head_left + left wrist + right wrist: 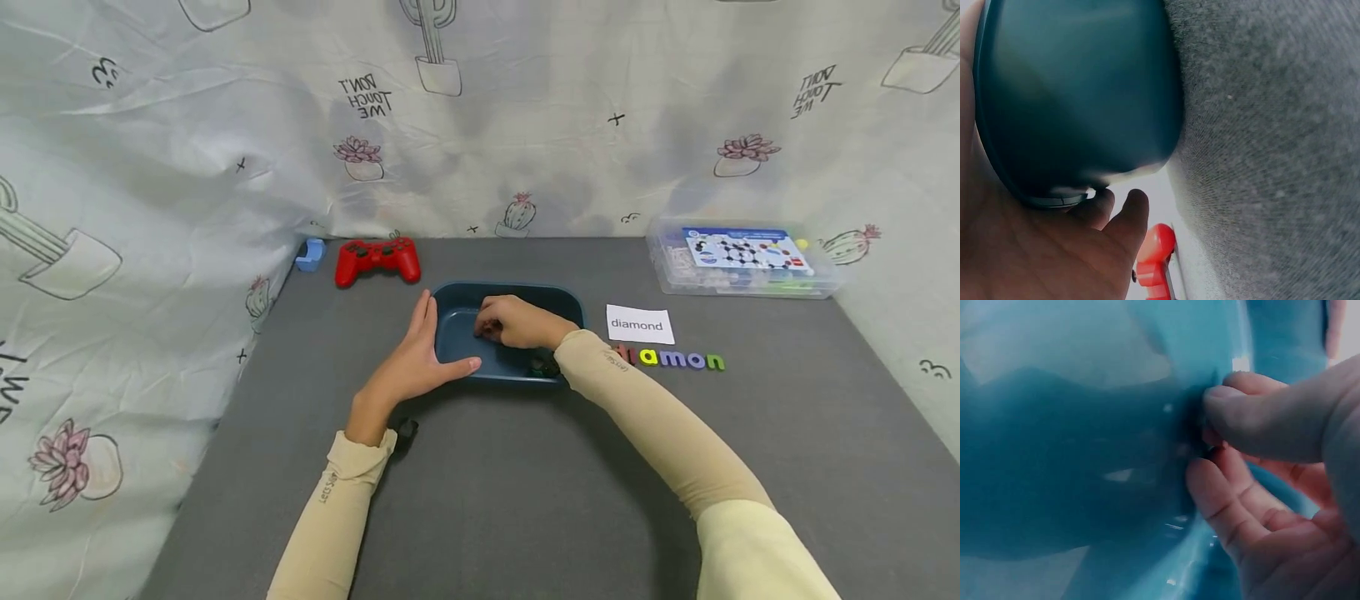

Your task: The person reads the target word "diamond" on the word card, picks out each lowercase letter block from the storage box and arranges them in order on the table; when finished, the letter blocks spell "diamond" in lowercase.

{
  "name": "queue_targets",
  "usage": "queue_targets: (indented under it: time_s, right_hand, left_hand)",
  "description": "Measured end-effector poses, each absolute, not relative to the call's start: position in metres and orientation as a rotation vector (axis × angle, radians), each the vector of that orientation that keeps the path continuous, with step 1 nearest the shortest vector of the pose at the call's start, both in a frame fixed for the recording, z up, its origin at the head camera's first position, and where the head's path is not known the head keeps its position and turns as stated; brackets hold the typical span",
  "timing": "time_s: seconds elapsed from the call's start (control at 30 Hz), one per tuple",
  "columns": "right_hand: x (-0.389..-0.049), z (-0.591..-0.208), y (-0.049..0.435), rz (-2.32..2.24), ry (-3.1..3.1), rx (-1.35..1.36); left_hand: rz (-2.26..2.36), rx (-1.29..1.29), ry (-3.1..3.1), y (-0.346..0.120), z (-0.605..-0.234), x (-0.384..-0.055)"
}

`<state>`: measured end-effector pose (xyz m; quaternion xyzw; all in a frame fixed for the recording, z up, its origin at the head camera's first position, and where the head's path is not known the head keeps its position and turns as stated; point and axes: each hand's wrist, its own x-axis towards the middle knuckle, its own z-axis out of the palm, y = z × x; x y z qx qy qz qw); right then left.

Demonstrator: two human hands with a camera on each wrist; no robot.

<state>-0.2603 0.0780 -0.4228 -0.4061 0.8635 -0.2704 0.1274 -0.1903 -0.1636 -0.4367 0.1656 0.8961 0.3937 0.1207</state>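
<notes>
A dark blue tray (457, 327) stands on the grey table. My left hand (406, 365) rests against its left end, fingers straight along the outside and the thumb stretched across the front rim. In the left wrist view the palm lies close along the tray's rim, with two fingertips (1136, 199) by its end. Inside the tray, my right hand (517, 322) reaches low with curled fingers. The right wrist view has its thumb and fingertips (1204, 475) close together near the tray's inner wall; I cannot tell whether something small is between them.
Right of the tray lies a white card (640, 324) reading "diamond", above coloured letters (672, 359) partly covered by my right sleeve. A clear plastic box (742, 279) stands at the back right. A red game controller (378, 260) and a blue block (311, 255) lie at the back left.
</notes>
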Motion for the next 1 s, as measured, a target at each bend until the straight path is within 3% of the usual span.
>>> queue_targets:
  time_s: [0.37, 0.53, 1.0]
  right_hand:
    - [-0.259, -0.414, 0.085, -0.913, 2.63, -1.141]
    - [-0.259, -0.41, 0.088, -1.257, 2.68, -1.131]
    - [-0.245, -0.387, 0.13, -2.157, 2.335, -0.735]
  left_hand:
    - [1.15, 0.453, 2.608, -0.161, -0.436, -0.19]
    - [1.147, 0.462, 2.607, -0.16, -0.435, -0.191]
    - [1.126, 0.429, 2.628, -0.157, -0.436, -0.188]
